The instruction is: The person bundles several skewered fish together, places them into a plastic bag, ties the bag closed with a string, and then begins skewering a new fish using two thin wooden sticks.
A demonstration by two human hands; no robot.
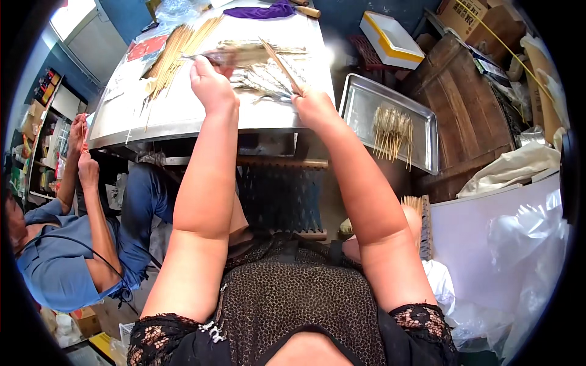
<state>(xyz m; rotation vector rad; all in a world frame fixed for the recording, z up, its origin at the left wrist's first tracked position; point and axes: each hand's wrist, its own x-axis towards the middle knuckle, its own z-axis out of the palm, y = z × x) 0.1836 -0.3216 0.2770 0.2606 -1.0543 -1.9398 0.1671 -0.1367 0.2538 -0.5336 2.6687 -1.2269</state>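
Observation:
My left hand [213, 87] is raised over the white tabletop [270, 116], its fingers closed around a small dark item [214, 56] that looks like a small fish but is blurred. In my right hand [316, 107] is a thin bunch of bamboo skewers [280, 63], their tips pointing up and to the left. Between and beyond both hands lie small silvery dried fish [265, 80], partly spread out. Behind them is another row of slender fish [270, 50], also blurred. Left of my left hand a large loose bundle of bamboo skewers [171, 57] rests on the table.
A metal tray [359, 105] to the right holds several skewered fish [393, 126]. Beyond it are a white and yellow foam box [391, 39] and a wooden panel [458, 119]. A purple cloth [261, 10] lies at the table's back. At left sits another person [73, 270], both hands raised.

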